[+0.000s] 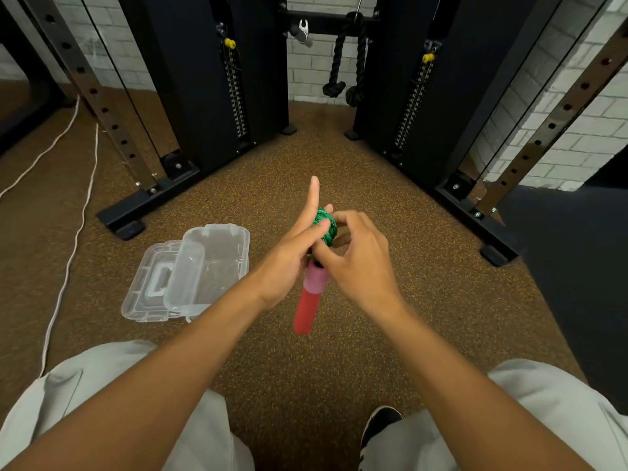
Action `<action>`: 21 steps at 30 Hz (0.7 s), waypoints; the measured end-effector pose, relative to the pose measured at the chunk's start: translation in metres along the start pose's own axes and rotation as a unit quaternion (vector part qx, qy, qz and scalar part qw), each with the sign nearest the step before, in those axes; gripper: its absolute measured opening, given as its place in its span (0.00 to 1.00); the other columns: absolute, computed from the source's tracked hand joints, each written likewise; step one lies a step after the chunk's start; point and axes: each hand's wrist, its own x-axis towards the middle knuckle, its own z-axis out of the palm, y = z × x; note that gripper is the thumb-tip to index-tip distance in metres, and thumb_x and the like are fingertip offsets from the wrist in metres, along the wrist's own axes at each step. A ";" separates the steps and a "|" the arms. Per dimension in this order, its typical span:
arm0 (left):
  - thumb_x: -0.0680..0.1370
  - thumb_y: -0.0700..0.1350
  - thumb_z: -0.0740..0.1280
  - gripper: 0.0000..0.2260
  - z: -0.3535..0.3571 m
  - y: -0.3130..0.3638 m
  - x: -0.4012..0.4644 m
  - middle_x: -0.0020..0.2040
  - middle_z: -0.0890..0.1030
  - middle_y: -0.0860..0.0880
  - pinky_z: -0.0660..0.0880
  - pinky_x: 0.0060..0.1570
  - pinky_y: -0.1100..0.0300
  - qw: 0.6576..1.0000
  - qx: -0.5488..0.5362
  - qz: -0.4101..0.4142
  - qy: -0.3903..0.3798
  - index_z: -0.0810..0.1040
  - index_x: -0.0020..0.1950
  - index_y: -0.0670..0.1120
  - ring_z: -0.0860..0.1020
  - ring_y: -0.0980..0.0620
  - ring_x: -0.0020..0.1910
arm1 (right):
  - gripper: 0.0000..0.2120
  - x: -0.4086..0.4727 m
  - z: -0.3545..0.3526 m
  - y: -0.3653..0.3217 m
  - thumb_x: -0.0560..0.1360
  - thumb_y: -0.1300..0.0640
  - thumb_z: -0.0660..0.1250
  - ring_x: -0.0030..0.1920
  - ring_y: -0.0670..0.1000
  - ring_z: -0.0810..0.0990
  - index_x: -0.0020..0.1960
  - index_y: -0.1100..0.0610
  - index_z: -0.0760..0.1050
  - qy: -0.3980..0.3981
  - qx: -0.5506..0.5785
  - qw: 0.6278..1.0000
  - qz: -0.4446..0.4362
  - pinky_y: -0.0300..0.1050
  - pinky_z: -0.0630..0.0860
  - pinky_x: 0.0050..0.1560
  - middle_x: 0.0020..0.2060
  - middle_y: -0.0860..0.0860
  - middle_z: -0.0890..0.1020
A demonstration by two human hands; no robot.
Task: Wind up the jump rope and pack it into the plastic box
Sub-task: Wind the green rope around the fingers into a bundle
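I hold the jump rope above the floor in both hands. Its green rope (327, 229) is wound into a tight bundle, and a red handle (307, 307) with a pink end hangs down from it. My left hand (289, 263) grips the bundle, thumb across it and index finger pointing straight up. My right hand (356, 263) pinches the bundle from the right with curled fingers. The clear plastic box (214, 263) lies open on the floor to the left, its lid (149, 283) folded out beside it.
Black frames of a cable machine (204, 96) stand ahead on both sides, with feet on the brown speckled floor (339, 164). A black rope attachment (346, 62) hangs at the back. A white cord (68, 260) trails along the left. My knees and one shoe (377, 426) are below.
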 end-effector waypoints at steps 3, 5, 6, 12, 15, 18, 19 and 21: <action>0.79 0.51 0.62 0.34 0.001 0.002 -0.002 0.85 0.53 0.51 0.52 0.81 0.45 0.999 -0.012 -0.028 -0.012 0.49 0.79 0.71 0.54 0.55 0.83 | 0.20 0.001 0.002 0.004 0.74 0.45 0.67 0.45 0.46 0.77 0.61 0.55 0.78 -0.013 -0.017 1.000 0.001 0.39 0.73 0.45 0.51 0.46 0.78; 0.78 0.48 0.64 0.34 0.003 0.004 -0.003 0.85 0.53 0.51 0.54 0.81 0.45 0.998 -0.038 -0.043 -0.021 0.54 0.80 0.68 0.55 0.54 0.82 | 0.16 0.001 0.004 0.007 0.74 0.48 0.68 0.44 0.46 0.76 0.58 0.54 0.78 -0.017 0.011 1.000 0.018 0.39 0.69 0.44 0.49 0.46 0.79; 0.77 0.46 0.64 0.34 0.004 0.006 -0.003 0.84 0.52 0.54 0.55 0.81 0.45 0.997 -0.058 -0.050 -0.027 0.57 0.80 0.67 0.55 0.53 0.82 | 0.12 0.001 0.005 0.009 0.75 0.50 0.69 0.43 0.47 0.77 0.56 0.53 0.78 -0.014 0.028 0.999 0.028 0.41 0.70 0.44 0.48 0.46 0.80; 0.75 0.43 0.65 0.34 0.002 0.010 -0.005 0.59 0.73 0.60 0.61 0.78 0.48 0.991 -0.085 -0.087 -0.062 0.62 0.79 0.63 0.75 0.67 0.62 | 0.03 0.002 0.009 0.016 0.75 0.55 0.71 0.39 0.47 0.79 0.49 0.51 0.79 -0.021 0.093 0.992 0.081 0.47 0.75 0.42 0.40 0.44 0.83; 0.74 0.42 0.66 0.35 -0.002 0.009 -0.005 0.55 0.70 0.56 0.62 0.78 0.45 0.988 -0.086 -0.104 -0.070 0.63 0.78 0.64 0.70 0.57 0.66 | 0.12 -0.001 0.011 0.015 0.70 0.45 0.67 0.42 0.51 0.83 0.48 0.50 0.80 -0.027 0.118 0.988 0.093 0.54 0.80 0.46 0.41 0.46 0.85; 0.77 0.41 0.66 0.34 -0.001 0.008 -0.007 0.65 0.70 0.50 0.64 0.77 0.44 0.988 -0.094 -0.107 -0.056 0.63 0.80 0.62 0.68 0.50 0.76 | 0.11 0.001 0.011 0.016 0.71 0.44 0.68 0.39 0.51 0.82 0.46 0.50 0.80 -0.039 0.119 0.988 0.089 0.53 0.79 0.43 0.38 0.46 0.84; 0.80 0.41 0.66 0.31 0.000 0.006 -0.007 0.72 0.70 0.50 0.64 0.77 0.43 0.990 -0.093 -0.102 -0.029 0.63 0.80 0.63 0.68 0.47 0.77 | 0.07 0.002 0.010 0.017 0.73 0.47 0.70 0.37 0.49 0.81 0.46 0.50 0.79 -0.048 0.126 0.987 0.086 0.50 0.78 0.41 0.37 0.45 0.83; 0.85 0.40 0.60 0.28 0.002 0.002 -0.005 0.81 0.64 0.50 0.69 0.72 0.38 0.990 -0.091 -0.093 0.046 0.64 0.79 0.66 0.72 0.41 0.74 | 0.04 0.004 0.007 0.018 0.77 0.52 0.73 0.38 0.44 0.80 0.49 0.51 0.79 -0.073 0.146 0.984 0.075 0.46 0.76 0.42 0.38 0.43 0.82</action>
